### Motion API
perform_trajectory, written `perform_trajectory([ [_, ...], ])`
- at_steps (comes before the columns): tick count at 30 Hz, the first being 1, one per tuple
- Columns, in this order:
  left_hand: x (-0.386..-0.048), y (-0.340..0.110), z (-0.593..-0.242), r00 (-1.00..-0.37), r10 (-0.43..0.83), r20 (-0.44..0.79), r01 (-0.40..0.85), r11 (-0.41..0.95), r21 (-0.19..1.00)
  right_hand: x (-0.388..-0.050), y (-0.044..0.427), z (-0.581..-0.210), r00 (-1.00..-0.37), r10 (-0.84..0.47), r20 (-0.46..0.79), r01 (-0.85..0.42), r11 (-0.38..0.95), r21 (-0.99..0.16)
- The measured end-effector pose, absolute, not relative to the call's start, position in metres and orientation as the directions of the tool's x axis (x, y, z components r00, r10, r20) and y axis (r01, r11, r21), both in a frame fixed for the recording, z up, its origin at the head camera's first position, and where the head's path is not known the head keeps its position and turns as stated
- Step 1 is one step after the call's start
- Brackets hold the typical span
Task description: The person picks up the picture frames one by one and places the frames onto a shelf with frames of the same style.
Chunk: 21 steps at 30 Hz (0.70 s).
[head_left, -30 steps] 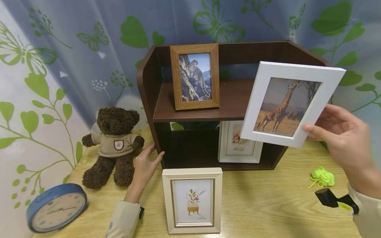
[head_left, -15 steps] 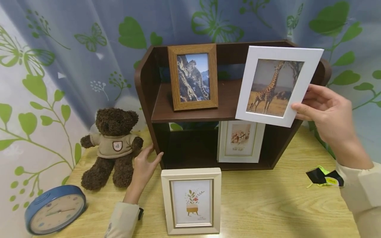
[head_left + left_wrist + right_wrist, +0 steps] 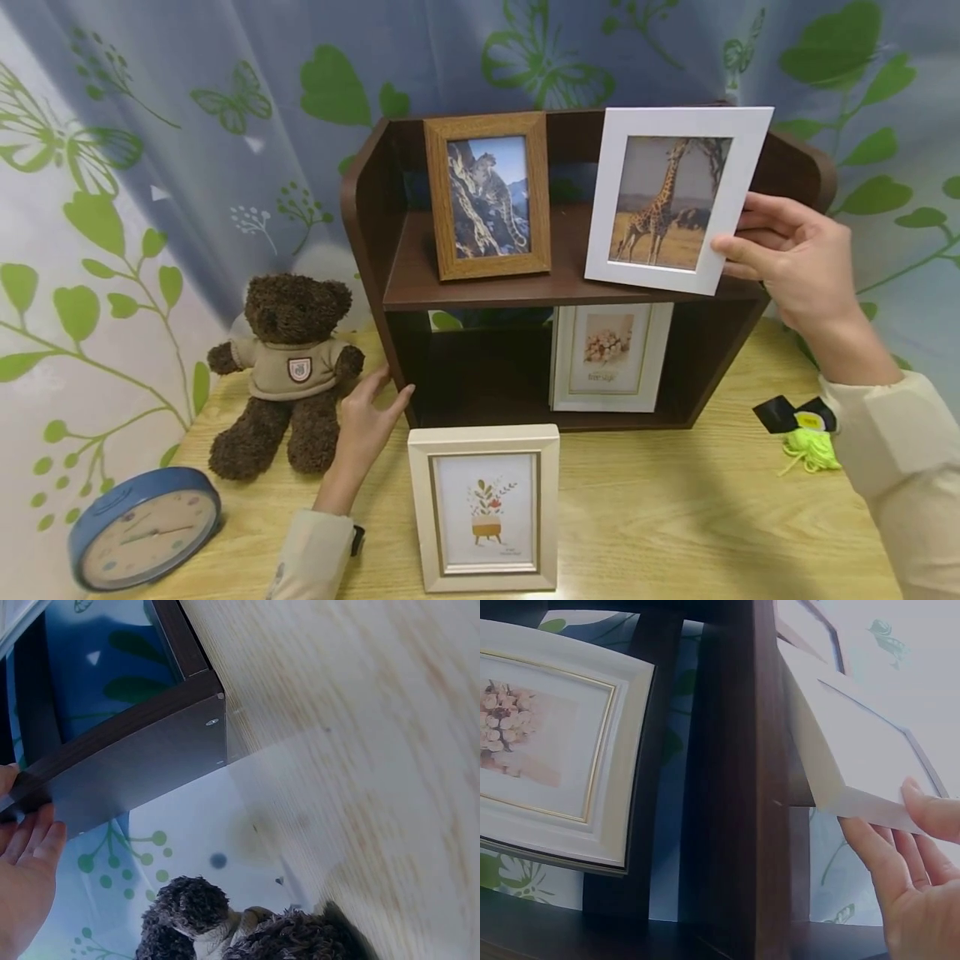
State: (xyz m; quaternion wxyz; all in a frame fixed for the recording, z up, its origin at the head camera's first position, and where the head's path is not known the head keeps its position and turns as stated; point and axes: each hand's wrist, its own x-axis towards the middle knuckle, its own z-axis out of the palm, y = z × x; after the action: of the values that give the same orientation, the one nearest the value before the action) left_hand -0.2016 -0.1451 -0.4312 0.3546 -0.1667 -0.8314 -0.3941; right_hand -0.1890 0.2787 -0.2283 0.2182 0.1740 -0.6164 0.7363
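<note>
My right hand pinches the right edge of a white picture frame with a giraffe photo, thumb in front and fingers behind. The frame is slightly tilted, at the right part of the dark brown shelf's upper board. Whether its bottom rests on the board I cannot tell. Beside it, a brown wooden picture frame with a snow leopard photo stands on that board. My left hand holds the shelf's left side panel, thumb on one side and fingers on the other in the left wrist view.
A white frame with a flower picture stands in the lower compartment. A cream frame stands in front of the shelf. On the left are a brown teddy bear and a blue clock; at right lies bright green yarn.
My right hand has carried the white giraffe frame left and away from me, over the upper board, and turned it more upright. My left hand has stayed at the shelf's side.
</note>
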Motion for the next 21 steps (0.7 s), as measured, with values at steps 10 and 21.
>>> perform_trajectory([
  [10, -0.202, -0.145, -0.432, -0.663, 0.009, 0.749, 0.586, 0.63, 0.511, -0.203, 0.28, -0.23, -0.872, 0.141, 0.469, -0.484, -0.112, -0.868],
  [21, -0.201, -0.145, -0.432, -0.682, -0.007, 0.731, 0.571, 0.619, 0.539, -0.206, 0.273, -0.23, -0.865, 0.19, 0.465, -0.471, 0.014, -0.882],
])
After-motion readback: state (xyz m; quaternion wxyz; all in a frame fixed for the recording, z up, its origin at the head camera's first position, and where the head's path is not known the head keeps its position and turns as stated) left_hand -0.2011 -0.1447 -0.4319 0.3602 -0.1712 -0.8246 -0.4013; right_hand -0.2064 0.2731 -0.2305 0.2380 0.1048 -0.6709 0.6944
